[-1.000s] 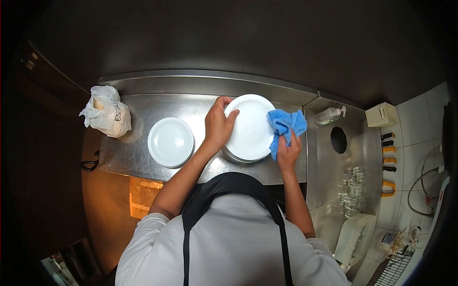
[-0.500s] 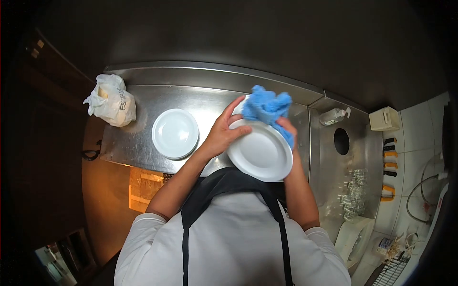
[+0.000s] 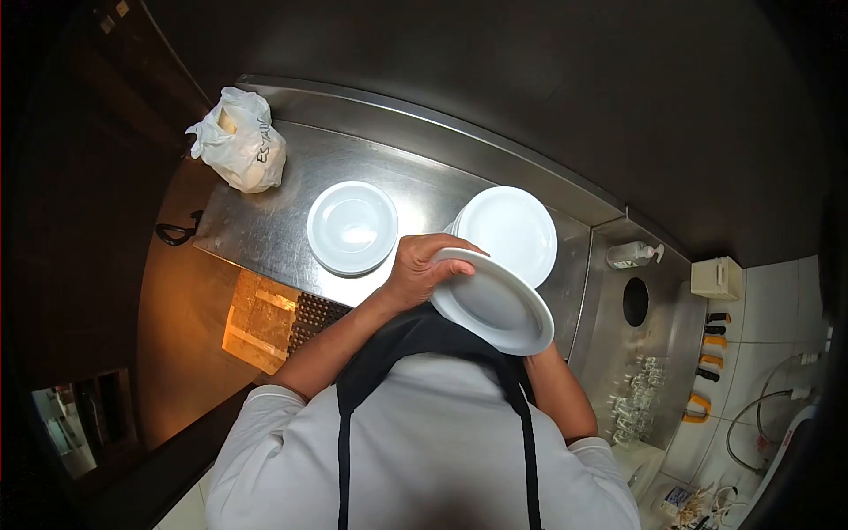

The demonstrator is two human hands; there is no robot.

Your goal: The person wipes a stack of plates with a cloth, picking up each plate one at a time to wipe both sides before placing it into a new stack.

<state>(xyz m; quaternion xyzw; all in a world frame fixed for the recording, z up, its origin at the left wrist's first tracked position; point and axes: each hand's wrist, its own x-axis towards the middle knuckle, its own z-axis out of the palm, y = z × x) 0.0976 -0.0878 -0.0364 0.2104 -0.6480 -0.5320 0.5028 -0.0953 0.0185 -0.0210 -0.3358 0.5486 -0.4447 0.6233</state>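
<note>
My left hand (image 3: 420, 270) grips the rim of a white plate (image 3: 496, 305), thumb on the upper face and fingers behind. The plate is tilted in front of my chest. My right forearm (image 3: 561, 389) runs behind the plate, which hides that hand and anything in it. Just beyond the held plate stands a stack of white plates (image 3: 511, 231) on the steel counter (image 3: 296, 159). Farther left is a second stack of white plates (image 3: 353, 227). The blue cloth is out of sight.
A white plastic bag (image 3: 243, 146) with handwriting stands at the counter's left end. To the right are a spray bottle (image 3: 632, 254), a round dark hole (image 3: 635, 302), several clear glasses (image 3: 638, 402) and knives (image 3: 714, 340) along the wall.
The plate has tilted more steeply. The blue cloth and my right hand have gone out of sight behind it. The right plate stack is now uncovered, and the whole view has turned.
</note>
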